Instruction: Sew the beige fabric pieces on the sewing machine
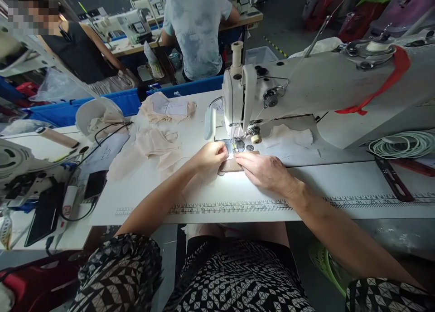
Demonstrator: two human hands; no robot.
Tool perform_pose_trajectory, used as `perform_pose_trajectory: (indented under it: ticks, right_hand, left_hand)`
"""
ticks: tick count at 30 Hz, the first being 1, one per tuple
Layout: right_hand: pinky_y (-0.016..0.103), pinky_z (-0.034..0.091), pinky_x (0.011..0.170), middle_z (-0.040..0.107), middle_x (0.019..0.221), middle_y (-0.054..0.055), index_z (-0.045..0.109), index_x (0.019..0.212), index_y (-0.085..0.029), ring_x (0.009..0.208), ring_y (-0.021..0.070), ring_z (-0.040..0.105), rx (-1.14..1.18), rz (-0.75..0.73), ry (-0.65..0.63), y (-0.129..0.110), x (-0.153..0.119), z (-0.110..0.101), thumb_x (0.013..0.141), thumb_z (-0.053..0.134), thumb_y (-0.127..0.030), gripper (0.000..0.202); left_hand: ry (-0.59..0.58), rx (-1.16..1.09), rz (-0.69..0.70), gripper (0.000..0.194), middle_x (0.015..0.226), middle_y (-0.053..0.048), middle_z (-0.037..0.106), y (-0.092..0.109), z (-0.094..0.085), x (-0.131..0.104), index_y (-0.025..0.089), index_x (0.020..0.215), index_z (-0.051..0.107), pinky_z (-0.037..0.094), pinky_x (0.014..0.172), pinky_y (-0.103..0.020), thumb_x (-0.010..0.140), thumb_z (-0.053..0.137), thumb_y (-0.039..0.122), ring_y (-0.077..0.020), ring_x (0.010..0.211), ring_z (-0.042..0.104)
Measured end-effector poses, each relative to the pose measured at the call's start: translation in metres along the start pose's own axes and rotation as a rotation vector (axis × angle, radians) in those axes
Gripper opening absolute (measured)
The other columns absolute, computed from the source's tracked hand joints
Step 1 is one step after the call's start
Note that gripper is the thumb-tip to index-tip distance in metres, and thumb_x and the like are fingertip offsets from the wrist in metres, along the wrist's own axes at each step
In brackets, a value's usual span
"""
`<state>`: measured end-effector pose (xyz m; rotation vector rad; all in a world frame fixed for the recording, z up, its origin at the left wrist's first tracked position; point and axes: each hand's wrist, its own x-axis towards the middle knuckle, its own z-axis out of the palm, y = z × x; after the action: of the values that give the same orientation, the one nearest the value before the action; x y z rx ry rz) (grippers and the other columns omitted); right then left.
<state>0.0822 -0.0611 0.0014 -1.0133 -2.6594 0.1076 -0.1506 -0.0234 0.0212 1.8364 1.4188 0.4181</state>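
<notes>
A white sewing machine (238,99) stands over the table, its needle area lit by a lamp. Just left of the presser foot (234,144), my left hand (211,158) is closed in a pinch on thin beige fabric (204,181), which spreads out below it; the pinched edge is hidden by the fingers. My right hand (264,170) lies palm down to the right of the foot, fingers stretched forward and close together. Its fingertips touch a flat brown piece (231,166) in front of the needle. Whatever lies under that palm cannot be seen.
Beige cut pieces (158,144) lie to the left, with a paper-topped bundle (170,107) behind. A ruler strip (231,207) runs along the front edge. Right are coiled cord (401,144) and a dark-handled tool (394,180). Two people (199,31) are beyond the blue cloth (129,103).
</notes>
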Motion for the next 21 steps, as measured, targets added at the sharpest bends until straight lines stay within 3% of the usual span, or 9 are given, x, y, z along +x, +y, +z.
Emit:
perform_pose_trajectory:
  ticks: [12, 21]
  right_hand:
    - [0.036, 0.055, 0.082, 0.07, 0.143, 0.011, 0.068, 0.137, -0.015, 0.109, 0.0235, 0.069, -0.001, 0.035, -0.057, 0.0, 0.003, -0.001, 0.101, 0.038, -0.012, 0.047]
    - [0.031, 0.04, 0.063, 0.069, 0.128, 0.013, 0.07, 0.136, -0.017, 0.082, 0.0185, 0.061, -0.119, 0.126, -0.155, -0.009, 0.009, -0.01, 0.103, 0.034, -0.015, 0.048]
  left_hand:
    - [-0.008, 0.056, 0.025, 0.008, 0.07, 0.002, 0.062, 0.004, -0.004, 0.0, 0.021, 0.075, 0.055, 0.044, 0.064, -0.027, 0.083, 0.057, 0.019, -0.0161, 0.069, 0.058]
    - [-0.011, 0.055, 0.035, 0.01, 0.073, 0.001, 0.064, 0.005, -0.003, 0.002, 0.021, 0.074, 0.055, 0.046, 0.067, -0.028, 0.083, 0.057, 0.018, -0.017, 0.072, 0.061]
